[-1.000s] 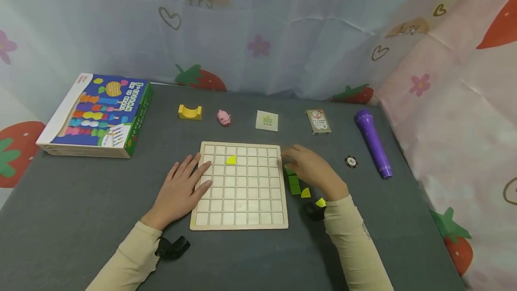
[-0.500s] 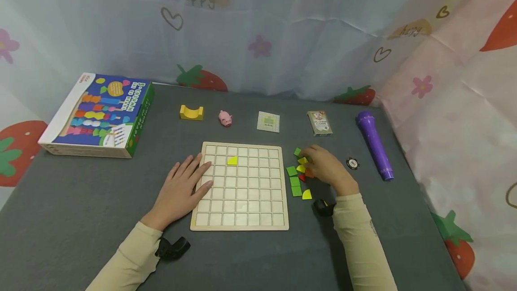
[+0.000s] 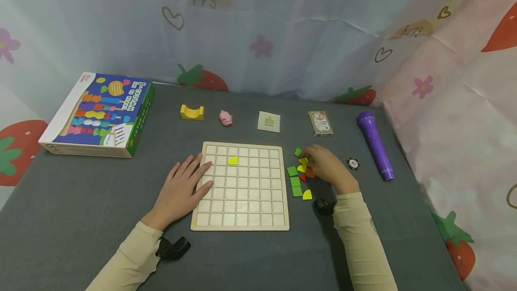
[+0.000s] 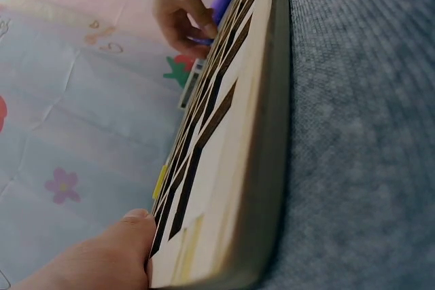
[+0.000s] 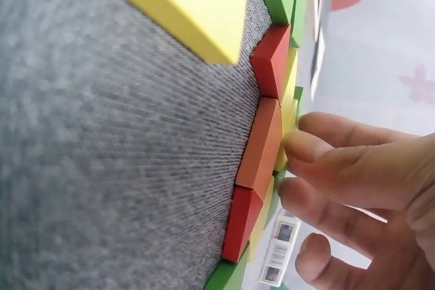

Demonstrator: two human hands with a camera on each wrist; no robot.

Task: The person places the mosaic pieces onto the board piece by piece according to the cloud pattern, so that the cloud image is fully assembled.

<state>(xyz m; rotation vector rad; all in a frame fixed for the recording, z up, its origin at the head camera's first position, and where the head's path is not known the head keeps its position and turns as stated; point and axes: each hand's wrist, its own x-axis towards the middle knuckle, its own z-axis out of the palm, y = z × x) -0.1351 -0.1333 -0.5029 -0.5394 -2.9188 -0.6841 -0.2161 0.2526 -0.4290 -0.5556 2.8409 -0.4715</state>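
My left hand lies with fingers spread on the left edge of a wooden grid board; its thumb shows at the board's rim in the left wrist view. One yellow quarter-round block sits in an upper cell. To the right of the board, my right hand reaches into a cluster of small coloured blocks. Its thumb and index finger pinch a yellow block, partly hidden by the fingertips. Around it lie green blocks, a red block and an orange block.
Along the back stand a game box, a yellow arch block, a pink pig figure, a patterned card and a card pack. A black chip and purple microphone-shaped object lie at right.
My right hand moved from the board's right edge rightward to the coloured blocks, uncovering several of them, and has stayed there over the last half second. The left hand keeps its place.
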